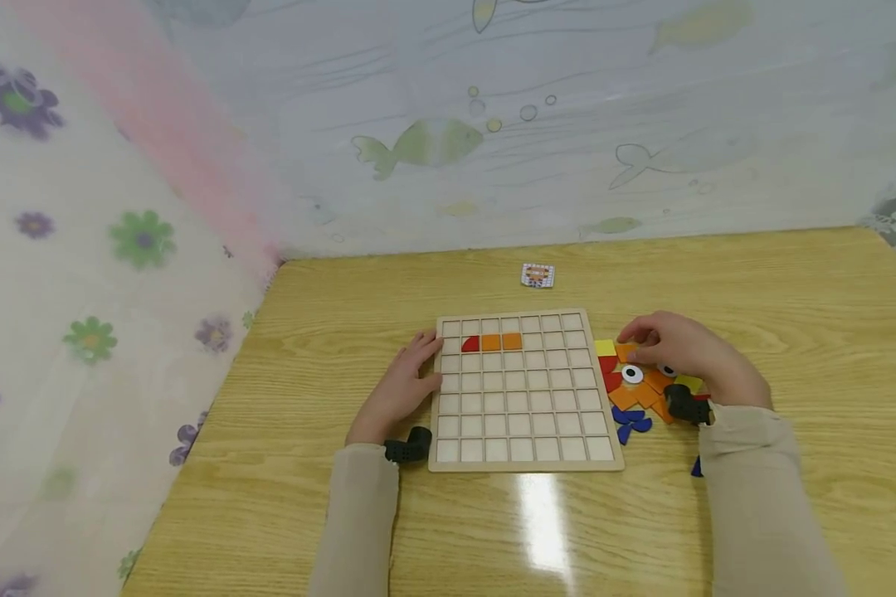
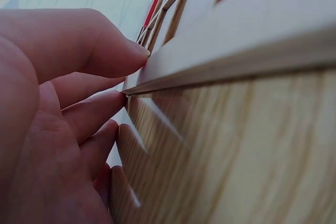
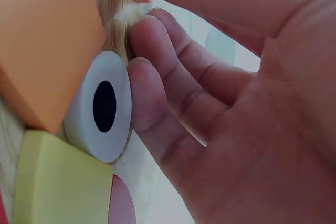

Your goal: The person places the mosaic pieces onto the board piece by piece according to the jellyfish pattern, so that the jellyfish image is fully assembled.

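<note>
A wooden grid board point(image 1: 526, 466) lies on the table. In its second row sit a red curved piece point(image 1: 471, 343) and two orange square tiles point(image 1: 490, 342). My left hand point(image 1: 399, 385) rests at the board's left edge, the thumb touching the frame and the other fingers extended along its side. My right hand point(image 1: 683, 352) is over the pile of coloured pieces right of the board, pinching an orange tile point(image 1: 625, 352) between thumb and index finger. In the right wrist view its other fingers are beside a white eye disc point(image 3: 105, 108) with a black centre.
The pile holds another eye disc point(image 1: 631, 375), orange tiles point(image 1: 623, 399), yellow tiles point(image 1: 604, 347) and several blue pieces point(image 1: 630, 419). A dark blue piece point(image 1: 697, 467) lies by the right sleeve. A small pattern card point(image 1: 538, 275) lies behind the board, towards the wall.
</note>
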Available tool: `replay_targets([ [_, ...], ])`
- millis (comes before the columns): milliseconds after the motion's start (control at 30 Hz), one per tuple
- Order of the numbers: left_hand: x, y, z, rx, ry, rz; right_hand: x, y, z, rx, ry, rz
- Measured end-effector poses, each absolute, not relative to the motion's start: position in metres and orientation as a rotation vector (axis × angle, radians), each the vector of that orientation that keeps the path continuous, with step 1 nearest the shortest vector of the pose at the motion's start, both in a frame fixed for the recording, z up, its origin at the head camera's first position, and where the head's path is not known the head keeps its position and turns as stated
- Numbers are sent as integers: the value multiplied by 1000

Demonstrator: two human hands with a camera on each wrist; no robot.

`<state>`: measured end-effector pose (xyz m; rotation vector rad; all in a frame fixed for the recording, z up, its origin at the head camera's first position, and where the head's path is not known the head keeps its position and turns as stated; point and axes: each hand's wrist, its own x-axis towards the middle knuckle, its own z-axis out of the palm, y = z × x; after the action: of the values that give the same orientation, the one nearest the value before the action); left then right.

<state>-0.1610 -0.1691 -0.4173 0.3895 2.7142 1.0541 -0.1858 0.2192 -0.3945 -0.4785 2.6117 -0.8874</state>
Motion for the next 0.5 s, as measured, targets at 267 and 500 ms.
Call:
replay_targets([
  [267,-162,-169,-418,397,2723,1049,-187,220,-395,-465,2589,-922],
  [500,-163,-169,-420,391,2724,1049,-188,218,-396,-414,2589,-937],
])
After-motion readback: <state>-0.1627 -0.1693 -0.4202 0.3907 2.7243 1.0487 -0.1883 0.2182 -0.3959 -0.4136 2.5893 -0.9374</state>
